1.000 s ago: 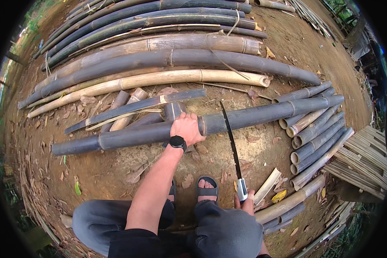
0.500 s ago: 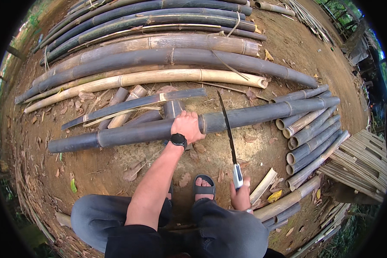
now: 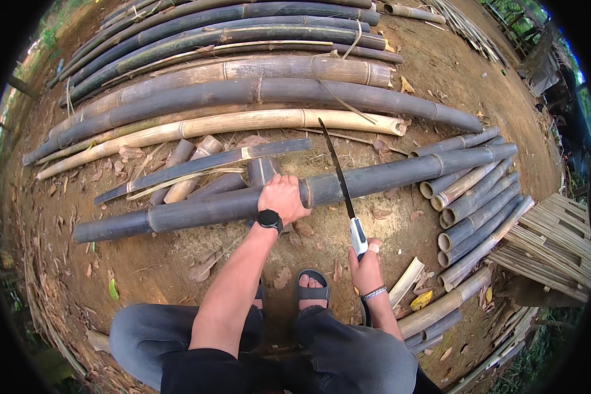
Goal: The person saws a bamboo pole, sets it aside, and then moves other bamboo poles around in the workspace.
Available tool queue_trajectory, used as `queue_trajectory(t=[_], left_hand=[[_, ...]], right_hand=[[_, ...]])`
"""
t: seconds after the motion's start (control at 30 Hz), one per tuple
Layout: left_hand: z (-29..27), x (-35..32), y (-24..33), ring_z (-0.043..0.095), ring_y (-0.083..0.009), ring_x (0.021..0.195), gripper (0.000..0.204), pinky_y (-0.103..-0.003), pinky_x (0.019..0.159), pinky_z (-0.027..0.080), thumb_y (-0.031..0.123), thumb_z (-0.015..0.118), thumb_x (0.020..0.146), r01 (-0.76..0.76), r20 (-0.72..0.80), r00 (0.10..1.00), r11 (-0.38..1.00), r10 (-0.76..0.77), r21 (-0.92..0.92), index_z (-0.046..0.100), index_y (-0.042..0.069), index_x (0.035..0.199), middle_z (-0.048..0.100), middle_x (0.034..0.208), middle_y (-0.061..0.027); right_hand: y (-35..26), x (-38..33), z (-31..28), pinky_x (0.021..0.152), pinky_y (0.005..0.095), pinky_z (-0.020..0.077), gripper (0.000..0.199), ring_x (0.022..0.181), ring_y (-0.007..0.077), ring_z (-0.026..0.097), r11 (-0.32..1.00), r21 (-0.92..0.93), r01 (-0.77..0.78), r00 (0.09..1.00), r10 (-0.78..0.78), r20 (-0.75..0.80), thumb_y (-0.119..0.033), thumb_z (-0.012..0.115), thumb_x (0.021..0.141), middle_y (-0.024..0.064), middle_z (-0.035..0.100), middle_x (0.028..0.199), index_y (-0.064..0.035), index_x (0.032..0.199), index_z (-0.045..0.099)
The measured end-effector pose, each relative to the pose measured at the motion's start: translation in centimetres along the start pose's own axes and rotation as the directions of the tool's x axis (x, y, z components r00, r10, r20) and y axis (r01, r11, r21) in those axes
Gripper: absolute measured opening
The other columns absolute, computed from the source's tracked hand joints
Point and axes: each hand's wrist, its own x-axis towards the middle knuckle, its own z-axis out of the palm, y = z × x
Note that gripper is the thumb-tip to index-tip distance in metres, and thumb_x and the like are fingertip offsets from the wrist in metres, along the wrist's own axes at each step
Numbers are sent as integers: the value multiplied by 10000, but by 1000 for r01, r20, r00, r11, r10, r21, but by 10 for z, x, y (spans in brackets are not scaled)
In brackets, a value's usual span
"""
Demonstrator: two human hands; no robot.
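Note:
A long dark bamboo pole (image 3: 223, 208) lies crosswise in front of me, raised at its right end on a stack of cut bamboo pieces (image 3: 473, 226). My left hand (image 3: 282, 199) is clamped over the pole, just left of a node. In my right hand (image 3: 366, 271) is a hand saw (image 3: 341, 180), gripped by its white and black handle. The dark blade crosses the pole to the right of my left hand, its tip pointing away from me. Whether the teeth touch the bamboo, I cannot tell.
Behind the pole, several long bamboo poles (image 3: 262, 90) lie side by side. A split dark bamboo strip (image 3: 203, 168) rests over short offcuts. At the right stands a slatted bamboo platform (image 3: 551, 243). A pale split piece (image 3: 406, 281) lies beside my right wrist.
My right hand has pushed the saw forward, away from me, and its tip now reaches the pale pole behind. My left hand keeps its hold on the dark pole.

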Motion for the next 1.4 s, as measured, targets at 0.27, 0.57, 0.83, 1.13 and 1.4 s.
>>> queue_trajectory(t=[0.27,0.57,0.83,1.13,1.4], left_hand=[[6,-1,1,623,-289,1076,716,-360,932,526,542,818,633,-17,-41,999,1000,18,27,629,-25,1028,690,1000,-146],[5,1,-3,642,-297,1029,702,-375,905,539,539,817,627,-19,-54,998,1000,19,9,632,-25,1003,692,983,-160],[3,-11,-5,637,-290,1042,692,-370,911,537,528,825,614,5,-36,999,1000,-4,16,635,-14,1000,694,985,-154],[5,-10,-1,625,-280,1048,699,-355,920,523,527,836,618,16,-61,998,1000,-17,-9,620,-10,1010,690,1017,-155],[7,-9,-6,629,-273,1052,697,-361,913,530,538,829,619,7,-63,998,1000,-6,21,619,-7,999,690,977,-145]], right_hand=[[24,-67,-7,685,541,491,371,859,547,603,996,-22,84,993,-85,-77,-129,658,928,361,606,903,45,1138,407],[40,-112,-11,662,529,505,344,827,536,608,971,183,-153,987,160,-25,-193,617,959,364,607,899,32,1135,425],[37,-57,-1,659,555,495,380,790,548,616,1000,6,24,999,-24,-23,-178,633,951,338,629,815,4,1175,386],[12,-16,2,737,517,496,401,907,512,636,1000,18,6,1000,-6,15,-159,659,938,328,627,950,22,1186,401],[22,-81,-5,707,579,474,437,863,556,613,996,84,-19,1000,19,-3,-193,667,926,365,621,907,41,1180,400]])
